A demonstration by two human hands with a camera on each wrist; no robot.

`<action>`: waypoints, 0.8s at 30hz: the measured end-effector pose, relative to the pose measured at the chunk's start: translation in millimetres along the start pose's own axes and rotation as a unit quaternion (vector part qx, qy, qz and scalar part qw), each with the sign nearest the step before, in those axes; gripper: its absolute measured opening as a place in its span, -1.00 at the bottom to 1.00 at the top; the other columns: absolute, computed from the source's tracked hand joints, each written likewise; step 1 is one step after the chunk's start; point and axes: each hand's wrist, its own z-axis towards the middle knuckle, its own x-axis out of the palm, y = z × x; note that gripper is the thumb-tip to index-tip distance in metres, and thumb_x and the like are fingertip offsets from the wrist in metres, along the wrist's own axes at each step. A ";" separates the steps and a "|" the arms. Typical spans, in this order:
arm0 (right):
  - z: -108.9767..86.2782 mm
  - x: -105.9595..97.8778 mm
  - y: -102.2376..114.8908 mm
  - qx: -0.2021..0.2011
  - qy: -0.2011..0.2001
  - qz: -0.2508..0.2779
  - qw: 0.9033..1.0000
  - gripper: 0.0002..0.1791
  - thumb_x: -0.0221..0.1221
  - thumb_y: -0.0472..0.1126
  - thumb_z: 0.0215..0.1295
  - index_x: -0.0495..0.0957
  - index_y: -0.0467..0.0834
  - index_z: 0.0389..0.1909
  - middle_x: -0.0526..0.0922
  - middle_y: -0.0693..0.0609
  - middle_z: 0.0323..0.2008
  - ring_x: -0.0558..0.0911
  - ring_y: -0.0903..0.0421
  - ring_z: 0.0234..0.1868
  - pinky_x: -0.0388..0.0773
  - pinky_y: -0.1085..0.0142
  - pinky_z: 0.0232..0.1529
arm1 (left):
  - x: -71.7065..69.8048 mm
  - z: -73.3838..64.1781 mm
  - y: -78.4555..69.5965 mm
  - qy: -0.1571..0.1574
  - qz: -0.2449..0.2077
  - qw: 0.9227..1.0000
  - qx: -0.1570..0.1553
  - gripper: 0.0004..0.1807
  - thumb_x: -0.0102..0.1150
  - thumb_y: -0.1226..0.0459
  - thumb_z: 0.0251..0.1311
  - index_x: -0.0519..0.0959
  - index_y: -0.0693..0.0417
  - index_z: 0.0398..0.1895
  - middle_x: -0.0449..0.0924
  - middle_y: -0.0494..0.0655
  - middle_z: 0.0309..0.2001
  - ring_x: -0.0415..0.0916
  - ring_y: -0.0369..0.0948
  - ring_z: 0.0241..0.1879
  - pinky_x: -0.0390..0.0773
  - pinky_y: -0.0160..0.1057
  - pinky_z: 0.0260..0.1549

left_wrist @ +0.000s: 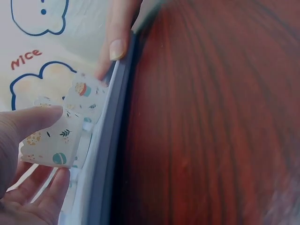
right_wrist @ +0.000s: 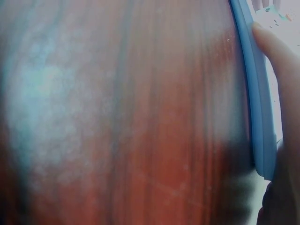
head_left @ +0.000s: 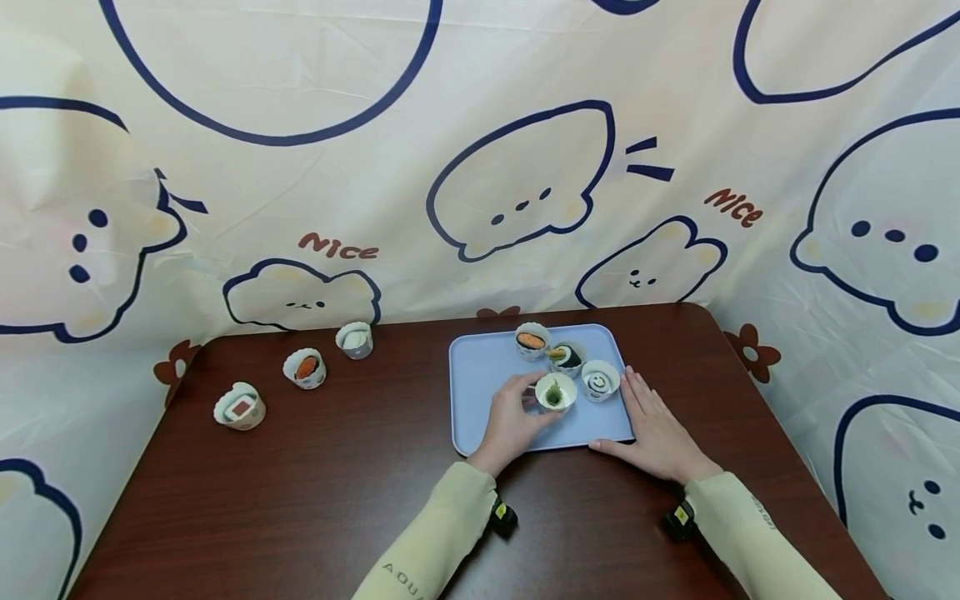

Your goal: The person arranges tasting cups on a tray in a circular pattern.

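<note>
My left hand (head_left: 513,423) holds a small patterned paper cup (head_left: 555,392) with something green on a white filling, thumb on one side and fingers on the other. It is over the front part of a light blue tray (head_left: 472,392). In the left wrist view, the same cup (left_wrist: 55,140) sits between thumb and fingertips. My right hand (head_left: 656,429) lies with straight fingers along the tray's right edge, its thumb at the front rim. Behind the held cup stand a cup with an orange-topped piece (head_left: 532,341), a dark-wrapped roll (head_left: 567,358) and a cup with a white swirl (head_left: 600,381).
On the left of the brown table (head_left: 337,500) stand three more paper cups: one with a reddish square (head_left: 240,407), one with an orange piece (head_left: 305,368) and one with a pale piece (head_left: 355,340). A printed cloth (head_left: 405,192) hangs behind the table.
</note>
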 end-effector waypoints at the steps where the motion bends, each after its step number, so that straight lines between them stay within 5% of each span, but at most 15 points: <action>1: 0.2 0.2 -0.3 0.000 0.000 -0.001 1.000 0.41 0.07 0.66 0.09 -0.22 -0.24 0.63 -0.27 -0.16 0.62 -0.19 -0.12 0.60 -0.11 -0.12 0.51 | 1.4 -0.2 -0.2 0.004 0.000 1.000 0.002 -0.33 0.60 0.38 -0.01 0.58 0.15 0.24 0.57 -0.02 0.05 0.56 -0.14 0.02 0.58 -0.37 -0.02; 7: 0.9 1.8 -3.1 -0.003 -0.002 -0.006 1.000 0.40 0.07 0.66 0.09 -0.23 -0.23 0.63 -0.28 -0.16 0.62 -0.20 -0.11 0.60 -0.12 -0.11 0.51 | 10.4 -3.9 -1.0 0.020 0.007 1.000 0.016 -0.34 0.60 0.38 0.00 0.59 0.15 0.24 0.58 -0.04 0.05 0.55 -0.18 0.00 0.58 -0.38 -0.03; 24: -0.4 1.2 -3.6 -0.012 -0.008 0.000 1.000 0.39 0.09 0.64 0.11 -0.20 -0.25 0.62 -0.26 -0.17 0.62 -0.18 -0.11 0.60 -0.09 -0.12 0.50 | 22.4 -10.1 -4.0 0.058 0.021 0.998 -0.006 -0.31 0.60 0.34 0.02 0.55 0.18 0.28 0.56 -0.01 0.05 0.53 -0.20 -0.02 0.57 -0.40 -0.02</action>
